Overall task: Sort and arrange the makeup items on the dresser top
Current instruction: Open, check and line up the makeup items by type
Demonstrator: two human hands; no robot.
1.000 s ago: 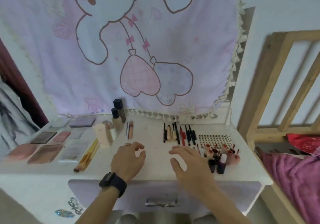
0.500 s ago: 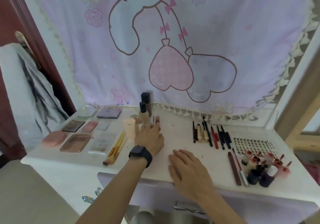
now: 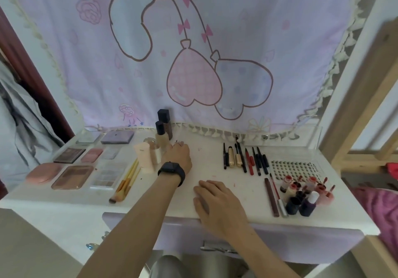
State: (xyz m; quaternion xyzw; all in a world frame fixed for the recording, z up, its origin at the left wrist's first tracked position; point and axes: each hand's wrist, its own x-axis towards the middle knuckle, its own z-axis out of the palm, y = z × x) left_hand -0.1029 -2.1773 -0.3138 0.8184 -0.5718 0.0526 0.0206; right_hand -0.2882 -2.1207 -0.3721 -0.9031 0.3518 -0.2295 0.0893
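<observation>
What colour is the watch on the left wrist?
The watch is black; the head view shows it best.

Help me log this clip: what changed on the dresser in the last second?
The left hand reached forward from the front middle of the white dresser top to the black-capped foundation bottles; whether it grips anything is hidden. The right hand came down to rest flat near the front edge. The flat palettes, gold-handled brushes, pencil row and small polish bottles stayed put.

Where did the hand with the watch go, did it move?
Yes. The left hand moved toward the back of the dresser top, right up beside the foundation bottles.
</observation>
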